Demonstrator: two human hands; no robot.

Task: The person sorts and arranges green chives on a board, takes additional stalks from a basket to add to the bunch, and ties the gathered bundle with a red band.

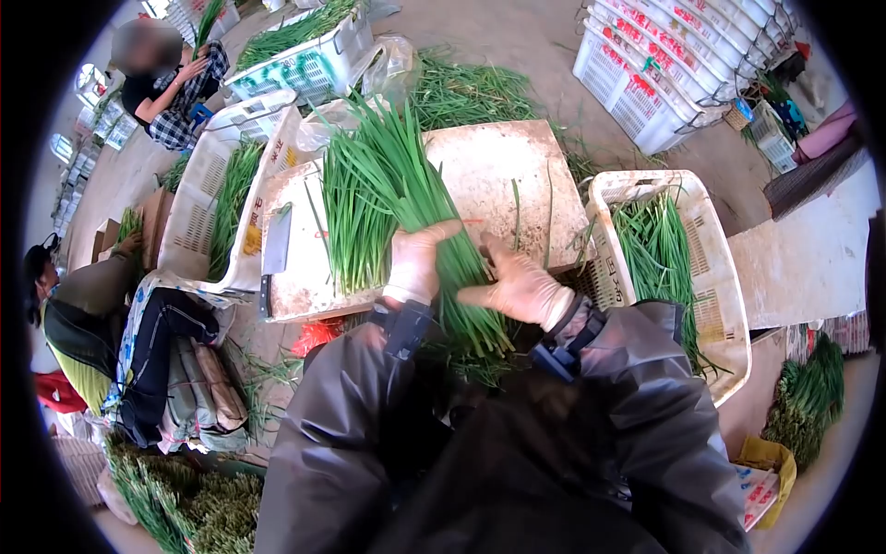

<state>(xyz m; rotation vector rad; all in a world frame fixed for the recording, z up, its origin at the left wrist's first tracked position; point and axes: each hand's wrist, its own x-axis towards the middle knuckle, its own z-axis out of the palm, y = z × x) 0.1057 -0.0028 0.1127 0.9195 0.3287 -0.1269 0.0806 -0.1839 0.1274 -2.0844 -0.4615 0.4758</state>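
Observation:
My gloved left hand (417, 263) is wrapped round a bunch of garlic chives (449, 277), whose leaves point away from me and whose cut ends hang over the near edge of the board. My right hand (519, 282), also gloved, is just right of the bunch with thumb and fingers apart; nothing is gripped in it. Another pile of chives (360, 235) lies on the white board (498, 166), left of the held bunch. A cleaver (275, 249) with a dark handle rests at the board's left edge.
A white crate (729, 277) of chives stands at my right, another crate (189, 212) at my left. Loose chives (471, 92) cover the floor behind the board. Stacked crates (646, 83) stand at the back right. One person (171, 88) sits back left; another (83, 305) bends at far left.

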